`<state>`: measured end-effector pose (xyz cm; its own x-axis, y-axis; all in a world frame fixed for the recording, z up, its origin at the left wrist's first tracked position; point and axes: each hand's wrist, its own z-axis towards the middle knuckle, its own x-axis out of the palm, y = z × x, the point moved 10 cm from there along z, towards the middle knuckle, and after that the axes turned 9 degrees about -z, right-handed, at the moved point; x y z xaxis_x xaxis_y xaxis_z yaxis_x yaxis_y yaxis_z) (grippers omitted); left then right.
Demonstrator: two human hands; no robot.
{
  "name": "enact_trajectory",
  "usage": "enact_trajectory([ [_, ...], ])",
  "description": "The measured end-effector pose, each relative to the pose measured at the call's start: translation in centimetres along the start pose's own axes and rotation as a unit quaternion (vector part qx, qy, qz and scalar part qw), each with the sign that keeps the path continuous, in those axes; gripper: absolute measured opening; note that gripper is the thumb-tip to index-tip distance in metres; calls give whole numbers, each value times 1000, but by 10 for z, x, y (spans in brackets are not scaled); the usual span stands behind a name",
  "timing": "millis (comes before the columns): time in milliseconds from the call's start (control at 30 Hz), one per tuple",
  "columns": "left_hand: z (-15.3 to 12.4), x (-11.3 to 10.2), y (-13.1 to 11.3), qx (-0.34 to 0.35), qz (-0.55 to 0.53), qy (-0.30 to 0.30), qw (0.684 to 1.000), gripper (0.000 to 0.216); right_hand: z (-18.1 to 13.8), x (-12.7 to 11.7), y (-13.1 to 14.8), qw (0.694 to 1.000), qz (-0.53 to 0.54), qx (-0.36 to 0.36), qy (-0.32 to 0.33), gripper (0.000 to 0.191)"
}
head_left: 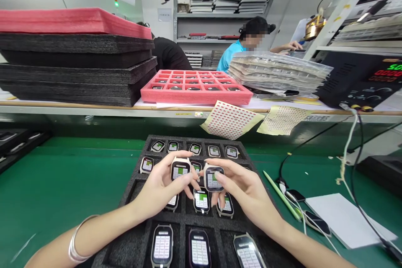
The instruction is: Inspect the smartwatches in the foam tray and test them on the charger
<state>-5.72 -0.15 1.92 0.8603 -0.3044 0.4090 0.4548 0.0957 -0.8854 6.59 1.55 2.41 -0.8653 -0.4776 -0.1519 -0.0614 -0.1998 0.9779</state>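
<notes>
My left hand (169,180) grips a smartwatch case (180,169) with a lit screen, thumb along its right side. In my right hand (241,182) is a second smartwatch case (213,178), thumb on its lit screen. Both are strapless and held just above a black foam tray (125,240). More lit watches sit in the tray's compartments, among them one watch (201,200) below my hands and another watch (162,245) nearer me. Some compartments are partly covered by my hands and forearms.
A red foam tray (196,97) of small parts stands on the shelf beside stacked black foam (75,71). At right are a power supply (361,79), cables, a green pen (281,194) and a white pad (348,220). One person in blue (229,56) works beyond.
</notes>
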Motion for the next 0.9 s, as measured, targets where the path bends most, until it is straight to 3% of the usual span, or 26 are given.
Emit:
enact_trajectory([
  [133,1,-5,1,-1,13,-24,1000,29,-1,8,-1,998,19,-14,55,37],
  [233,-1,-6,-2,11,-2,-22,1000,35,-1,15,0,995,36,-22,93,47],
  [433,-3,-5,-3,4,-40,-18,999,66,-2,11,-1,998,9,-7,62,48],
  [633,-15,-11,0,-26,-36,-30,999,70,-1,20,2,995,-27,-14,91,59],
  [767,-44,-18,4,-62,-26,-14,998,83,10,40,-2,986,-109,-19,127,59],
  [900,-85,-39,2,-95,108,-25,989,76,29,75,9,934,-297,-125,153,48],
])
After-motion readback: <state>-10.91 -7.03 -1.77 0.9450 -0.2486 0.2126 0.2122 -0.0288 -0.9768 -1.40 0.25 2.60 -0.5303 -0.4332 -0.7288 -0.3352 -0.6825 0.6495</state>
